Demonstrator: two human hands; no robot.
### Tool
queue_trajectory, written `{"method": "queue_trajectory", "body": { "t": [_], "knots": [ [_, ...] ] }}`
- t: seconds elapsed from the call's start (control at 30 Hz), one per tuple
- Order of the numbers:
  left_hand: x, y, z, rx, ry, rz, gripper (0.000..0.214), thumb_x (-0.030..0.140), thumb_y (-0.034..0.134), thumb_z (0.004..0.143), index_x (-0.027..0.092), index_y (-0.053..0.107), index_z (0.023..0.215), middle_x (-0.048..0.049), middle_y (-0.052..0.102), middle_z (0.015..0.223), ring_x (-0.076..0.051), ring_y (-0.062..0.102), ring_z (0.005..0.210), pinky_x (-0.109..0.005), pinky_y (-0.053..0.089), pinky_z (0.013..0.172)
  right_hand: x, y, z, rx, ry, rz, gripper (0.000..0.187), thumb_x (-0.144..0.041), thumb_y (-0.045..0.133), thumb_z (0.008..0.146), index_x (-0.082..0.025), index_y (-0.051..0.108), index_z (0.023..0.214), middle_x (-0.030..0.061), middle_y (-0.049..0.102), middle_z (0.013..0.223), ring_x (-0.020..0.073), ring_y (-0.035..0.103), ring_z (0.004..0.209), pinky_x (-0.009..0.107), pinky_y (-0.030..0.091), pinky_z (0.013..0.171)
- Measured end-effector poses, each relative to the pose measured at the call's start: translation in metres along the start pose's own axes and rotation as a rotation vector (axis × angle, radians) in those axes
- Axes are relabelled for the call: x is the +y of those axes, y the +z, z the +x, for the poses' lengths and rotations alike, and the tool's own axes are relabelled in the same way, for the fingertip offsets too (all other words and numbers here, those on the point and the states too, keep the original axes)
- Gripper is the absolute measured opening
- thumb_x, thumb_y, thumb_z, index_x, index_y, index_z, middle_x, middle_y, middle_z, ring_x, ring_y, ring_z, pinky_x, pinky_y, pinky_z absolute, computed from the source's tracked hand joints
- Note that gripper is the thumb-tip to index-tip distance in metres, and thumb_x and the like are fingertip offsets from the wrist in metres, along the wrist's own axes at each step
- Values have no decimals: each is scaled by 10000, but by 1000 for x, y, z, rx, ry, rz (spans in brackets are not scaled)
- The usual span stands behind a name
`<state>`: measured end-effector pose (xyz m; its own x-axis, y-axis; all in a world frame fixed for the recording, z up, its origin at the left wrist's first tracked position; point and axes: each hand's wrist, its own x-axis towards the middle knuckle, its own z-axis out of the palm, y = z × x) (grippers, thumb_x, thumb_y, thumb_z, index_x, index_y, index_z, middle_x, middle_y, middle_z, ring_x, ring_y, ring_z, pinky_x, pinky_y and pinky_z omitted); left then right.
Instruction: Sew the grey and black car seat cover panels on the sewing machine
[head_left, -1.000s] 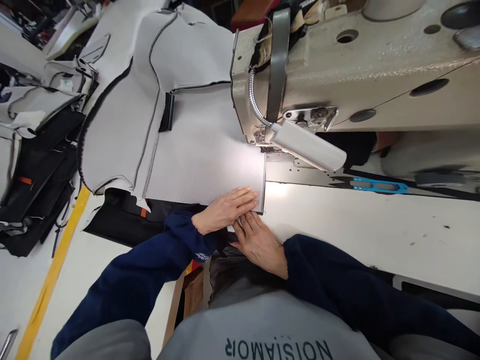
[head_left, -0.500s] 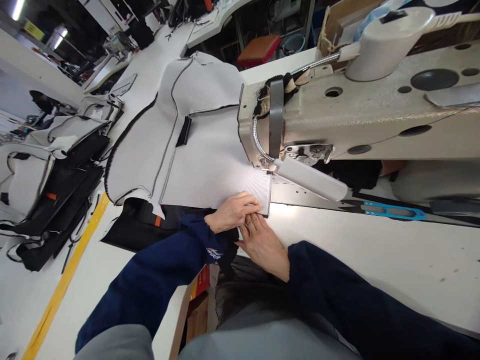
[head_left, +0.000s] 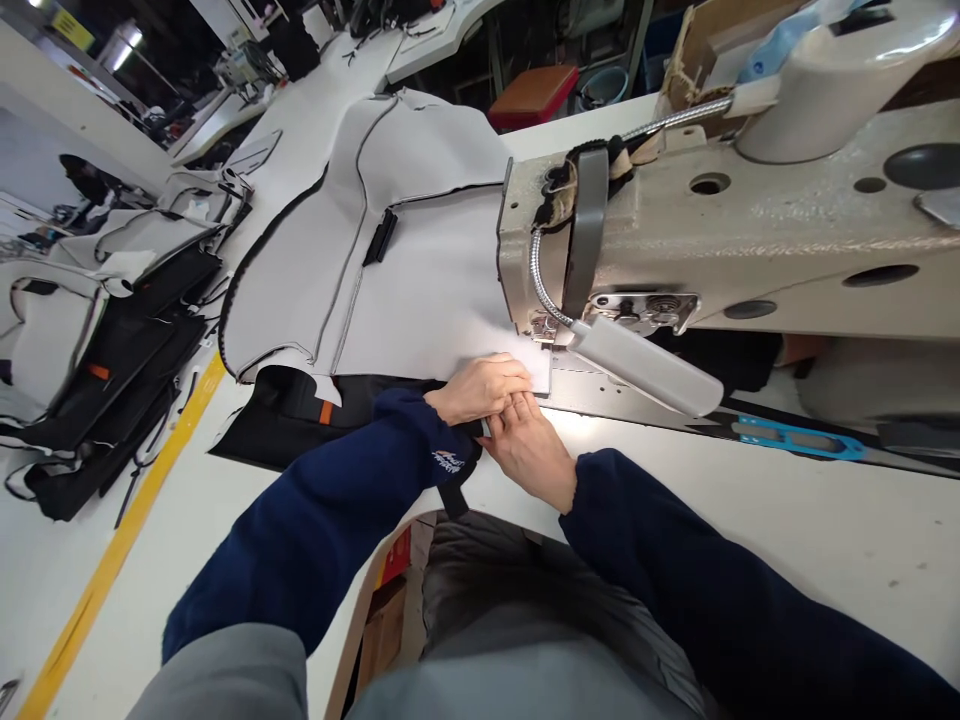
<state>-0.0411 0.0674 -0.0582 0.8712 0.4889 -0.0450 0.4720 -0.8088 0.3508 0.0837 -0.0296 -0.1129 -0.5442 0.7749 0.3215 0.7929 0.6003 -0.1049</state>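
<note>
1. Left hand (head_left: 480,388) lies palm down on the near right corner of the grey panel (head_left: 427,290), fingers together. Pressing or pinching? Can't tell.
2. Right hand (head_left: 531,450) comes in from the near side, its fingertips meeting the left's at that corner; the fingertips' undersides are hidden, so no calling its grip either.
3. Here's the key relation: the panel spreads ahead and leftward of both hands, the left nearer its bulk. Its long axis is hard to call, but the dark-trimmed edge (head_left: 550,372) runs straight ahead, towards the sewing machine (head_left: 720,230).
4. Just beyond the fingers, the machine's head overhangs that edge, its white lamp (head_left: 649,368) slanting off to the right.
5. Left of the hands, black fabric (head_left: 262,430) pokes out from beneath the panel; a black strip (head_left: 380,237) sits farther ahead on top.
6. Well right, there's a blue-handled tool (head_left: 847,447); far left, yellow tape (head_left: 124,540) crosses the white table (head_left: 750,520).
</note>
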Motion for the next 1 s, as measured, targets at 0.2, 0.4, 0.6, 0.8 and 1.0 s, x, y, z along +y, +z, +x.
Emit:
{"method": "queue_trajectory", "body": {
  "t": [0.2,0.4,0.6,0.8,1.0],
  "knots": [
    [-16,-4,16,-32,43,85,311,80,457,878,144,709,1047,-73,690,1128,-173,584,1071,-297,460,1016,13,1,14,-33,41,-8,539,-365,542,965,100,589,1234,373,609,1212,418,572,1195,588,370,1078],
    [-23,-12,33,-112,5,149,237,129,507,904,128,706,1032,-83,683,1096,-174,598,1045,-254,454,947,25,3,29,-36,78,6,498,-338,512,969,79,603,1225,360,598,1238,416,560,1206,587,381,1065],
    [-28,-15,44,-128,-155,192,230,166,511,921,134,717,1019,-81,704,997,-183,636,897,-260,448,776,34,8,38,-29,104,43,456,-263,454,973,79,595,1240,354,599,1230,424,529,1231,585,374,1047],
    [-27,-18,46,-109,-143,255,257,183,478,952,140,727,1001,-103,698,998,-193,641,852,-278,424,699,34,8,38,-24,123,70,408,-247,465,945,39,646,1173,325,613,1217,434,485,1273,591,321,1097],
    [-21,-20,48,-126,-110,193,230,113,523,895,132,716,1018,-103,700,1084,-225,642,1022,-312,482,870,34,12,35,17,88,55,433,-218,465,933,70,624,1213,345,594,1246,432,490,1259,618,313,1103]
  ]
}}
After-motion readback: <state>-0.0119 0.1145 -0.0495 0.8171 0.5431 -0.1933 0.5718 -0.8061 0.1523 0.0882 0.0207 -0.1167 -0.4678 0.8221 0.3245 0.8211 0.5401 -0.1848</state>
